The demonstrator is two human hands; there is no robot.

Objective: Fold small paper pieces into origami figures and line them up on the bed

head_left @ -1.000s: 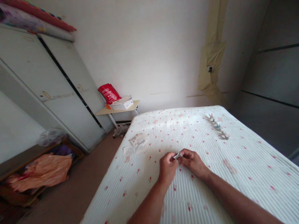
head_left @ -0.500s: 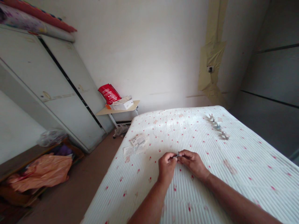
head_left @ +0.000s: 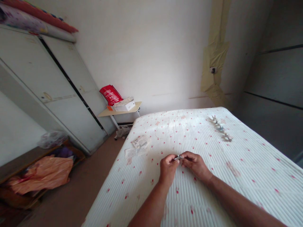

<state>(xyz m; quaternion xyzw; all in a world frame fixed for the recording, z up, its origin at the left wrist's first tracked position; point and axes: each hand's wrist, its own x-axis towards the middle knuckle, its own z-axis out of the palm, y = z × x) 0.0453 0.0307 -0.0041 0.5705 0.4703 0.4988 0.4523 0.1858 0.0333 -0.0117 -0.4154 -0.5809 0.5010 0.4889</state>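
Both hands meet low over the middle of the bed. My left hand [head_left: 169, 168] is closed, its thumb and forefinger pinching one end of a small grey piece [head_left: 178, 157]. From the other side, my right hand [head_left: 194, 164] pinches the same piece between its fingertips. It looks thin and metallic, but it is too small and too covered by fingers for me to tell its kind. Off to the right on the bed lies a row of small grey and whitish folded-looking pieces [head_left: 221, 128]. Left of my hands, printed paper slips [head_left: 140, 143] lie flat.
The bed's white cover [head_left: 189, 201] has ribs and red dots. Beyond its far left corner, a small table [head_left: 104, 113] bears a red bag [head_left: 110, 95] and a white box [head_left: 125, 106]. A wardrobe [head_left: 47, 75] and an orange plastic bag [head_left: 44, 173] are at left.
The fingertips have drawn slightly apart, and more of the small grey piece shows between them. My left hand has shifted a little to the left.
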